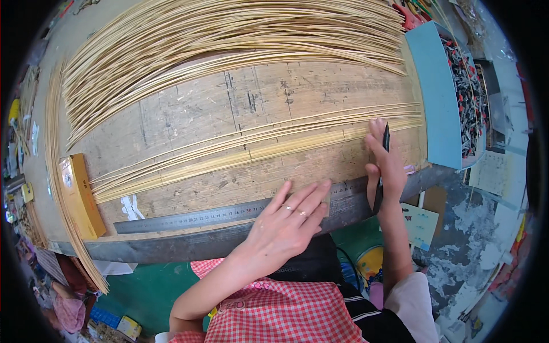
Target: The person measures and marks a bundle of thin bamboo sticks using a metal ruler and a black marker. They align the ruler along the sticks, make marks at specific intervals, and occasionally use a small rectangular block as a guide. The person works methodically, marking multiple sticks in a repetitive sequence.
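Note:
A row of thin pale bamboo sticks (251,152) lies across the wooden table, with short dark marks across some of them. My right hand (390,171) is at their right end, its fingertips touching or just over the sticks. It holds a slim black pen (386,137), whose tip points away from me. A long metal ruler (194,219) runs along the table's near edge. Over its middle lies my left hand (286,226), fingers stretched out, holding nothing I can see; it hides part of the ruler.
A large bundle of sticks (229,34) fills the table's far side. More long sticks (55,154) hang over the left edge beside a yellow box (83,197). On the right stands a blue box (434,97) full of small black and red pieces. A white scrap (132,208) lies near the ruler.

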The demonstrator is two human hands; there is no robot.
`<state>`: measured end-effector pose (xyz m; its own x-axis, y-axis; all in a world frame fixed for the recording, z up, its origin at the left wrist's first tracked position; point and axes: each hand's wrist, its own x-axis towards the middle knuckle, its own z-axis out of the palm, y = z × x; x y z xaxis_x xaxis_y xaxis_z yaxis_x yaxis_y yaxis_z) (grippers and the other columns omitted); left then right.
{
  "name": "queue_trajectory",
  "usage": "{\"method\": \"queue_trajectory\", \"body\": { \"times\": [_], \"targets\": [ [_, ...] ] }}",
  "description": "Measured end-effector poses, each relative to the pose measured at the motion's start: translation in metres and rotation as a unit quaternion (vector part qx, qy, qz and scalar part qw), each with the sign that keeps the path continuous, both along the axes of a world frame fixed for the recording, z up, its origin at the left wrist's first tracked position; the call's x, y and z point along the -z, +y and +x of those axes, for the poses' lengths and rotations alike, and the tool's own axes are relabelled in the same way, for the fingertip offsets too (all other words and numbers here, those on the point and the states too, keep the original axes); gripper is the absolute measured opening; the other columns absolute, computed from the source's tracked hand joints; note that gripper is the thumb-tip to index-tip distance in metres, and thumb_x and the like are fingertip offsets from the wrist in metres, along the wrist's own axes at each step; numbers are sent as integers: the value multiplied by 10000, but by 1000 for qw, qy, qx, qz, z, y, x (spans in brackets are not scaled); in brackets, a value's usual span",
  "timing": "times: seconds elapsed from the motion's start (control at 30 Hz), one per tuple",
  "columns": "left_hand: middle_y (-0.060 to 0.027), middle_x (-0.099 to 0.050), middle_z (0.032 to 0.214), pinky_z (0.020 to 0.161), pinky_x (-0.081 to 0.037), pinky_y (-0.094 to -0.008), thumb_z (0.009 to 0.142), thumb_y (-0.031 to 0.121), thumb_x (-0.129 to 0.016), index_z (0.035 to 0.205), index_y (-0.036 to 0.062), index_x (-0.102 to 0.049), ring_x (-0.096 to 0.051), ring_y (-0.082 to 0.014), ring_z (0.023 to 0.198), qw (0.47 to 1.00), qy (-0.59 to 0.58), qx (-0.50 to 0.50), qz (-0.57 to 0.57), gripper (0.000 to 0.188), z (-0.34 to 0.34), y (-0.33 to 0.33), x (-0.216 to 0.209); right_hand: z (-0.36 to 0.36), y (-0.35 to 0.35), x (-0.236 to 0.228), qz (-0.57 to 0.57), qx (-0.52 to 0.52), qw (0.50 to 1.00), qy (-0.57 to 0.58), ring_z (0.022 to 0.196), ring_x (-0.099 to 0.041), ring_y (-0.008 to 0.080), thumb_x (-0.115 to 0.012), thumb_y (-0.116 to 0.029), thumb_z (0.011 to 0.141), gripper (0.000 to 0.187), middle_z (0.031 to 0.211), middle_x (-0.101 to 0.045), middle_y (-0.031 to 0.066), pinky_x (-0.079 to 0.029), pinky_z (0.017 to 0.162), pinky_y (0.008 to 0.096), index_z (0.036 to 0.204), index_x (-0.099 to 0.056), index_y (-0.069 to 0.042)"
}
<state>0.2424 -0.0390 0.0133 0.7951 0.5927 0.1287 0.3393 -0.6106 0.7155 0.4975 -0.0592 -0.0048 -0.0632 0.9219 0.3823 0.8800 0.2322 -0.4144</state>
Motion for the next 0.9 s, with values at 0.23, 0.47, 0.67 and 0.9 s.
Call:
{"method": "queue_trajectory", "body": {
  "times": [0.23,0.47,0.67,0.9],
  "targets": [
    [-157,-562,1433,1096,-452,-476,750,56,-821,1323,75,-648,-546,-362,1328,974,84,-197,70,599,-80,71,-13,-20,-29,-3,13,-1,999,31,1248,-612,466,-540,-260,1068,338,1312,-653,264,-455,1072,567,1266,-601,8],
    [-122,-603,1333,1038,-470,-424,745,105,-834,1287,63,-665,-579,-327,1209,972,129,-185,71,569,-118,114,-12,-33,-50,10,14,53,997,58,1217,-625,493,-503,-248,1087,346,1245,-669,304,-446,1076,582,1199,-608,62],
    [-105,-623,1186,952,-481,-431,757,92,-817,1179,64,-684,-593,-317,1115,976,124,-157,88,443,-120,115,-14,-35,-49,13,33,63,994,83,1203,-628,504,-469,-246,1100,365,1241,-663,331,-458,1067,571,1182,-602,84],
    [-108,-614,1048,901,-461,-440,845,90,-738,1022,60,-613,-595,-324,1014,963,193,-128,135,220,-113,118,-11,-32,-49,14,31,68,995,72,1193,-638,494,-453,-241,1104,364,1251,-660,329,-470,1057,564,1183,-602,81]
  ]
}}
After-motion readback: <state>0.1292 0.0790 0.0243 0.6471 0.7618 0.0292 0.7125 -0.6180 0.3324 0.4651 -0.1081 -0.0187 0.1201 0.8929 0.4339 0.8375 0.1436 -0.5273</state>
